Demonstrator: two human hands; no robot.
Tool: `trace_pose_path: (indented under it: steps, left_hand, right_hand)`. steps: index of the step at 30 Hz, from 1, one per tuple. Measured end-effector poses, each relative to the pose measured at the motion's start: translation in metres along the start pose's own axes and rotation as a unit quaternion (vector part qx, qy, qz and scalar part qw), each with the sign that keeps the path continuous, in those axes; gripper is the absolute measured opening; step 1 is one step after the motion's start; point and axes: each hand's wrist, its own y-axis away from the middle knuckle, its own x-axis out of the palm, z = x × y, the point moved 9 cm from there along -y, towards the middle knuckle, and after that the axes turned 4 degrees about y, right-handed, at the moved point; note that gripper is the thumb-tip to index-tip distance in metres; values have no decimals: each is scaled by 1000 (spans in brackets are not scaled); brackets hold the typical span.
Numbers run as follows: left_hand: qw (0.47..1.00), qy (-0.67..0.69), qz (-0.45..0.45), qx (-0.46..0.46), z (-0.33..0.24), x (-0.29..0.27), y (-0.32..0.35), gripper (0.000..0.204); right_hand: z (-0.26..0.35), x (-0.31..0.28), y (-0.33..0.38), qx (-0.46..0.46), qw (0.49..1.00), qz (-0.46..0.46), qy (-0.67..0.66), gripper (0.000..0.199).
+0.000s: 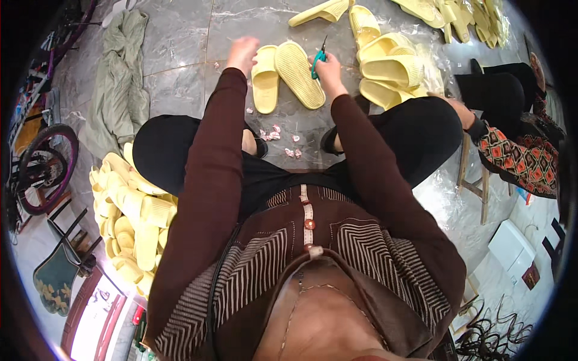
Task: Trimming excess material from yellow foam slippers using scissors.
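Observation:
Two yellow slippers lie side by side on the floor in front of me. The left slipper (265,90) shows its strap and footbed, while the right slipper (295,71) is turned with its ribbed sole up. Beside the left slipper's strap is my left hand (242,54); its fingers are partly hidden and slightly smeared, and whether they touch the slipper is unclear. My right hand (329,71) is closed round the teal handles of small scissors (320,62), their dark tip pointing away from me, close to the upturned sole.
Small pink-and-white scraps (275,132) lie between my feet. Yellow slippers (391,66) in clear plastic are at the right, with another slipper heap (135,210) at my left. A grey-green cloth (120,72) lies far left. Another person's patterned sleeve (518,156) shows at right.

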Motion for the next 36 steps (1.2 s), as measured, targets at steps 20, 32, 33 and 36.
trace_pose_path:
  steps: [20, 32, 33, 36]
  left_hand:
    - [805, -574, 136, 63, 74, 17, -32, 31]
    - [771, -544, 140, 299, -132, 8, 63, 25]
    - [735, -592, 113, 312, -146, 10, 80, 24]
    - [655, -659, 62, 364, -172, 14, 128, 20]
  right_hand:
    - [51, 43, 109, 160, 963, 148, -160, 48]
    - [131, 47, 129, -42, 910, 341, -233, 46]
    - [134, 44, 131, -45, 907, 338, -248, 46]
    - [145, 55, 154, -27, 851, 433, -295, 46]
